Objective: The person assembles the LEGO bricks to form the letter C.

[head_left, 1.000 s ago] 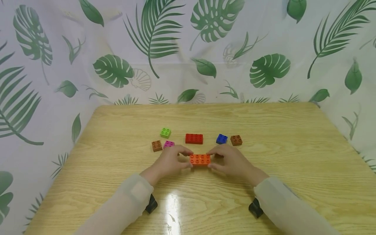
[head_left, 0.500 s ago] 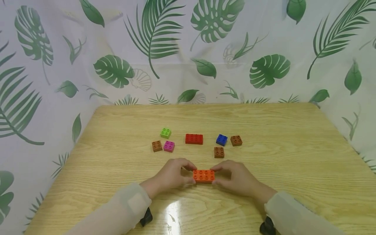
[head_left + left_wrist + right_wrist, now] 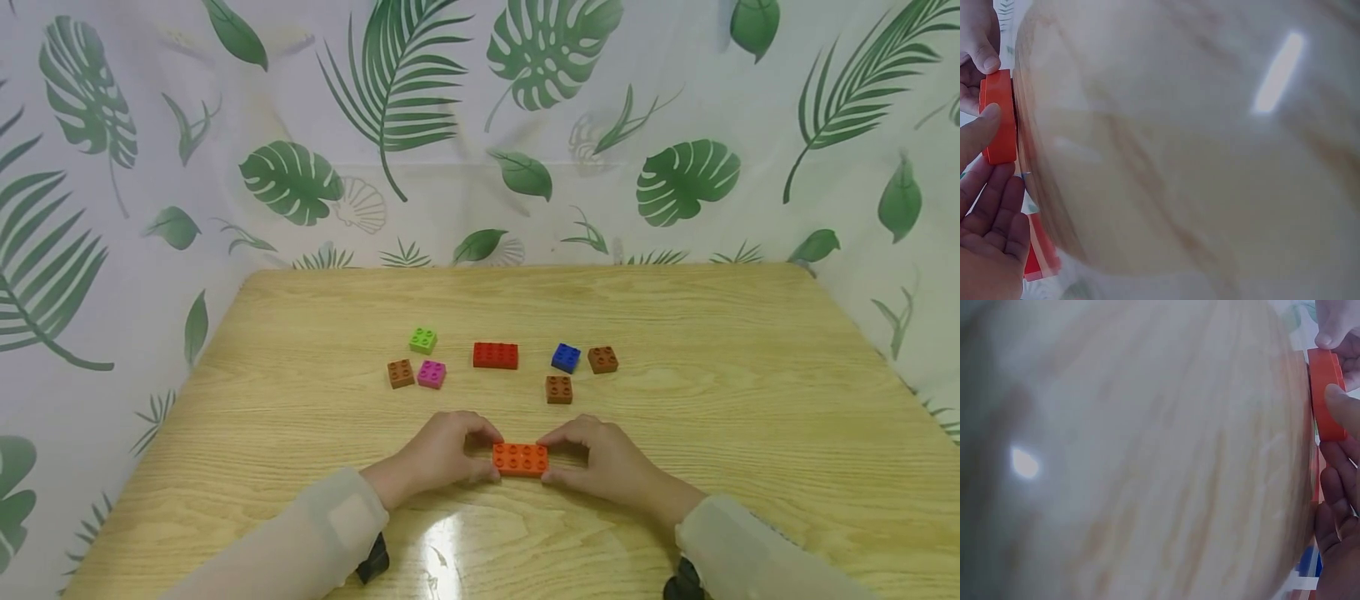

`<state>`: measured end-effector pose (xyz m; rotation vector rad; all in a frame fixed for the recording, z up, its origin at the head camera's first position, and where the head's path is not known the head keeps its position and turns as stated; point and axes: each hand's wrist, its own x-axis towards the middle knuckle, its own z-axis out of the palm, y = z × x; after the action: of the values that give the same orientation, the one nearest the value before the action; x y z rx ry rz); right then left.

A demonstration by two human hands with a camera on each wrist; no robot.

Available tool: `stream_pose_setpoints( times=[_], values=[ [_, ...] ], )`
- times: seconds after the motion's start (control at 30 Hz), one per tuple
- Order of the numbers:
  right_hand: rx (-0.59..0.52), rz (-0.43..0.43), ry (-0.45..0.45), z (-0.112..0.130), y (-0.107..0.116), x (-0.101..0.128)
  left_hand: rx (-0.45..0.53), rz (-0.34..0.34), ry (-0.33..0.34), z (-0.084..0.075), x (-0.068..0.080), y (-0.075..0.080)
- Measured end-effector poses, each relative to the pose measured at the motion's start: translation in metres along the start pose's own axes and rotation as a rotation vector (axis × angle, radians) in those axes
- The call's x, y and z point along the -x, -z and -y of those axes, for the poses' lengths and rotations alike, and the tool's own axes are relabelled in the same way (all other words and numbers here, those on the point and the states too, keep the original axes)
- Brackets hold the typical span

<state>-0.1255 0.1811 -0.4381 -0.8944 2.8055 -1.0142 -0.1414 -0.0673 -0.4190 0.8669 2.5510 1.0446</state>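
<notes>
An orange toy building brick (image 3: 521,460), two studs by several, lies lengthwise between my two hands in the head view. My left hand (image 3: 444,450) pinches its left end between thumb and fingers. Its right end is pinched the same way by my right hand (image 3: 609,458). In the left wrist view the brick (image 3: 1001,119) shows side-on, low at the tabletop, with the left thumb against its near face. The right wrist view shows the right thumb pressed on the same brick (image 3: 1327,394).
Beyond the hands lie a red long brick (image 3: 495,356), a blue brick (image 3: 566,357), a magenta brick (image 3: 431,374) and a lime green one (image 3: 423,340). Brown square bricks sit at right (image 3: 603,360), nearer (image 3: 558,390) and left (image 3: 401,373). A leaf-patterned cloth (image 3: 450,167) hangs behind the wooden table (image 3: 712,333).
Both hands have drawn the orange brick toward the person and slightly right. The near brown brick and the whole magenta brick, earlier covered by the hands, now show.
</notes>
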Motion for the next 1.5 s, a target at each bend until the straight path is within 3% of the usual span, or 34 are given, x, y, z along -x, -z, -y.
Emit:
stream_pose_setpoints(
  times=[0.57, 0.7, 0.8, 1.17, 1.5],
  values=[
    [-0.009, 0.034, -0.022, 0.001, 0.002, -0.001, -0.029, 0.0, -0.024, 0.002, -0.002, -0.001],
    [-0.057, 0.036, -0.018, 0.0, 0.005, -0.001, -0.036, 0.0, -0.026, 0.001, -0.002, -0.001],
    [-0.087, 0.006, -0.013, -0.006, 0.008, -0.001, -0.042, -0.001, -0.027, 0.001, -0.002, -0.001],
    [-0.059, -0.228, -0.051, -0.027, 0.025, -0.012, -0.05, -0.002, -0.021, -0.001, 0.0, -0.002],
    [-0.031, -0.207, -0.153, -0.039, 0.029, -0.025, -0.041, -0.004, -0.031, 0.0, -0.001, -0.003]
  ],
)
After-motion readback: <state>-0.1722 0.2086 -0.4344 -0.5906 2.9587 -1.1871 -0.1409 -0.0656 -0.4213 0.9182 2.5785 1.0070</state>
